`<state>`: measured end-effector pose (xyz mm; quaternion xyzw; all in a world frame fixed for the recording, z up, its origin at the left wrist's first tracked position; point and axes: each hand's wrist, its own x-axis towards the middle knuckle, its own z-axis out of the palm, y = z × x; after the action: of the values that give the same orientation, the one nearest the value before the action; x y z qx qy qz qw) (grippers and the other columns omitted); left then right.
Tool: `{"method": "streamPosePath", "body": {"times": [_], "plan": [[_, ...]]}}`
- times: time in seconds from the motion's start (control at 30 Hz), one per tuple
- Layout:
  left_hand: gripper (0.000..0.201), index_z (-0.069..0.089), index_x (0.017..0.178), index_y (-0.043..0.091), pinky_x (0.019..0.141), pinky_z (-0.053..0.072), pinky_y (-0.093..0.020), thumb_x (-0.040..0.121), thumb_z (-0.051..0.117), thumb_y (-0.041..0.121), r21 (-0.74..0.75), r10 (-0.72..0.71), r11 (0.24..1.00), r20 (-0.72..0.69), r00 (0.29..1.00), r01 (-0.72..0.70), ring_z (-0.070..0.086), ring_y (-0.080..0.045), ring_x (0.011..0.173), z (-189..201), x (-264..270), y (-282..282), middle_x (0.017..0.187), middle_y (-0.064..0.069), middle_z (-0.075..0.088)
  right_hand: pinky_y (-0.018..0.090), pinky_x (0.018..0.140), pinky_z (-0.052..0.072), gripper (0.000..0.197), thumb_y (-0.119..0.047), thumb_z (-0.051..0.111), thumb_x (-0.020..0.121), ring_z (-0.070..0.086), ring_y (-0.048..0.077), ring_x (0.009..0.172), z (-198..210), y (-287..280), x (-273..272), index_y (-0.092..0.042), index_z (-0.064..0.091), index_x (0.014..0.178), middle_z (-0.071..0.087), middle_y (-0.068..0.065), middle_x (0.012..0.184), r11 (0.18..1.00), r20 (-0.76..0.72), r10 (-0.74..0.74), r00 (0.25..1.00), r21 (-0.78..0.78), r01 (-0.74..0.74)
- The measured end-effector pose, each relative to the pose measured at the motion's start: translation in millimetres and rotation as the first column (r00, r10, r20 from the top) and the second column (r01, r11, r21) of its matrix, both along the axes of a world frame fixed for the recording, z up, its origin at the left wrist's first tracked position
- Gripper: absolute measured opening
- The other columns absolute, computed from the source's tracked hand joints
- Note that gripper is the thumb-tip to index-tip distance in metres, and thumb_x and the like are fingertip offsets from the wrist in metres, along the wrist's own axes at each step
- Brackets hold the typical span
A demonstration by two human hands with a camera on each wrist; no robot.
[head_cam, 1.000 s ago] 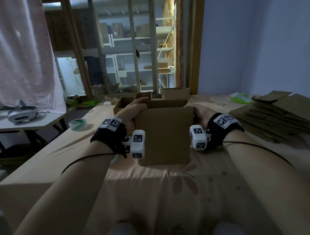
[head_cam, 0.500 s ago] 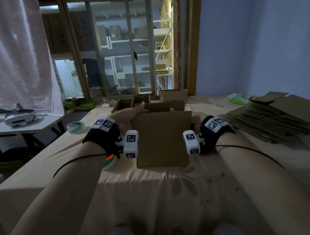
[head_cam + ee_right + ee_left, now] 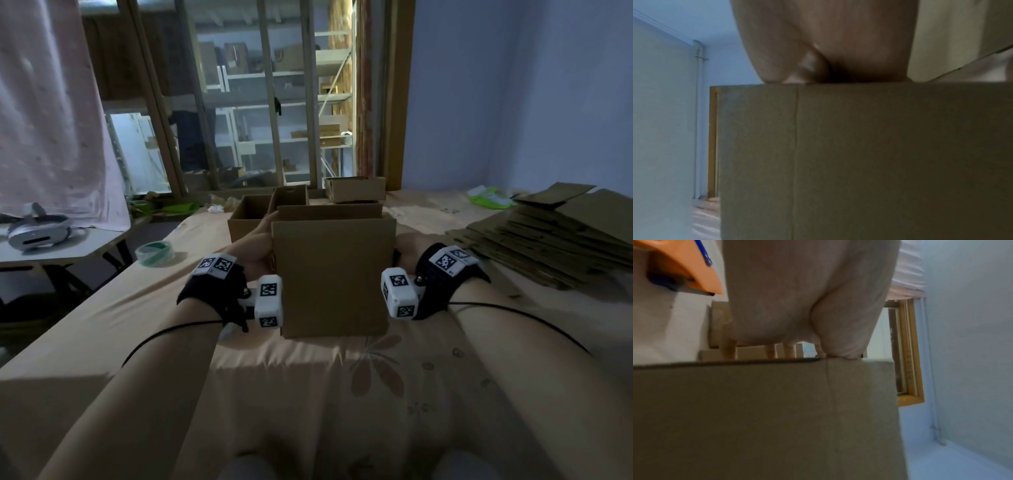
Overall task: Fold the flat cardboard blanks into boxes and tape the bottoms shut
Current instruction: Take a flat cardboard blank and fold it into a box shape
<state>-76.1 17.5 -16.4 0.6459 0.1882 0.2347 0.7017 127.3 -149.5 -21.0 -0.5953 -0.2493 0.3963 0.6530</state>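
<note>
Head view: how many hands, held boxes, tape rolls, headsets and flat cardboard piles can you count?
Hands: 2 (left hand, right hand)
Held box: 1
Tape roll: 1
Headset: 1
Flat cardboard pile: 1
Total: 6

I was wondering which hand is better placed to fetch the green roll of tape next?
Probably the left hand: the green roll of tape lies on its side of the brown cardboard box, while the right hand would have to cross over.
</note>
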Motion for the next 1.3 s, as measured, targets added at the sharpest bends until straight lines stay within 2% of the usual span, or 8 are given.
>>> {"method": "streamPosePath", "body": {"times": [0.23, 0.4, 0.43, 0.47, 0.73, 0.87, 0.97, 1.3], "plan": [[0.031, 0.055, 0.127, 0.025, 0.065, 0.053, -0.036, 0.097, 0.049, 0.017, -0.058, 0.090, 0.994, 0.018, 0.996, -0.089, 0.062, -0.023, 0.076, -14, -6, -8, 0.101, -0.013, 0.064, 0.030, 0.058, 0.050, 0.017, -0.007, 0.052, 0.093, 0.059, 0.024, 0.058, -10, 9, -9, -0.012, 0.066, 0.084, 0.066, 0.006, 0.063, 0.962, -0.039, -0.194, 0.980, 0.188, 0.198], [0.081, 0.053, 0.132, 0.017, 0.089, 0.044, -0.037, 0.081, 0.033, 0.077, -0.150, -0.037, 0.988, 0.046, 0.998, 0.044, 0.050, -0.011, 0.077, -8, -8, -9, 0.088, 0.011, 0.052, 0.028, 0.055, 0.046, 0.020, -0.006, 0.048, 0.092, 0.056, 0.022, 0.052, -12, 8, -5, -0.009, 0.063, 0.080, 0.063, 0.004, 0.054, 0.958, -0.003, -0.234, 0.972, 0.172, 0.231], [0.081, 0.051, 0.132, 0.019, 0.096, 0.042, -0.040, 0.078, 0.038, 0.077, -0.133, -0.030, 0.991, 0.015, 0.999, 0.031, 0.022, -0.012, 0.096, -7, -7, -8, 0.110, -0.015, 0.022, 0.030, 0.058, 0.046, 0.025, -0.006, 0.048, 0.092, 0.056, 0.024, 0.056, -11, 9, -5, -0.010, 0.065, 0.074, 0.064, 0.005, 0.057, 0.956, 0.009, -0.237, 0.971, 0.179, 0.232], [0.073, 0.052, 0.129, 0.023, 0.097, 0.044, -0.043, 0.077, 0.046, 0.074, -0.088, 0.021, 0.996, -0.038, 0.999, -0.024, 0.062, -0.028, 0.108, -6, -5, -10, 0.110, -0.018, 0.063, 0.031, 0.061, 0.046, 0.026, -0.007, 0.049, 0.090, 0.057, 0.025, 0.061, -11, 9, -6, -0.011, 0.067, 0.072, 0.065, 0.007, 0.062, 0.958, 0.017, -0.229, 0.973, 0.184, 0.222], [0.023, 0.062, 0.111, 0.031, 0.065, 0.053, -0.034, 0.088, 0.063, 0.026, 0.142, 0.312, 0.945, -0.131, 0.941, -0.293, 0.063, -0.024, 0.091, -12, 7, -14, 0.111, -0.007, 0.062, 0.030, 0.063, 0.043, 0.043, -0.038, 0.044, 0.093, 0.058, 0.024, 0.074, 3, 2, 4, -0.008, 0.073, 0.086, 0.067, 0.011, 0.091, 0.993, 0.089, -0.028, 0.996, 0.119, 0.017], [0.023, 0.066, 0.106, 0.030, 0.069, 0.054, -0.035, 0.084, 0.068, 0.036, 0.185, 0.332, 0.934, -0.134, 0.934, -0.306, 0.062, -0.023, 0.096, -13, 6, -12, 0.110, -0.005, 0.063, 0.036, 0.103, 0.036, 0.030, -0.039, 0.051, 0.097, 0.051, 0.021, 0.125, 16, 9, -8, -0.026, 0.073, 0.112, 0.060, -0.002, 0.133, 0.983, 0.864, 0.086, 0.496, -0.153, 0.097], [0.029, 0.068, 0.103, 0.030, 0.088, 0.053, -0.045, 0.081, 0.067, 0.049, 0.156, 0.285, 0.953, -0.171, 0.943, -0.259, 0.061, -0.027, 0.104, -15, 3, -12, 0.113, -0.007, 0.061, 0.058, 0.116, -0.004, 0.054, -0.056, 0.027, 0.100, 0.023, 0.022, 0.146, 18, 14, -27, -0.031, 0.043, 0.145, 0.032, -0.005, 0.157, 0.881, 0.896, 0.435, 0.090, -0.444, 0.165], [0.032, 0.053, 0.127, 0.030, 0.070, 0.058, -0.038, 0.095, 0.052, 0.023, 0.009, 0.291, 0.956, -0.121, 0.949, -0.292, 0.062, -0.028, 0.094, -7, 13, -24, 0.112, -0.011, 0.058, 0.055, 0.118, 0.007, 0.105, -0.084, 0.041, 0.076, 0.019, 0.028, 0.146, 25, 17, -47, -0.021, 0.009, 0.155, 0.017, 0.006, 0.161, 0.737, 0.757, 0.650, -0.067, -0.607, 0.299]]}}
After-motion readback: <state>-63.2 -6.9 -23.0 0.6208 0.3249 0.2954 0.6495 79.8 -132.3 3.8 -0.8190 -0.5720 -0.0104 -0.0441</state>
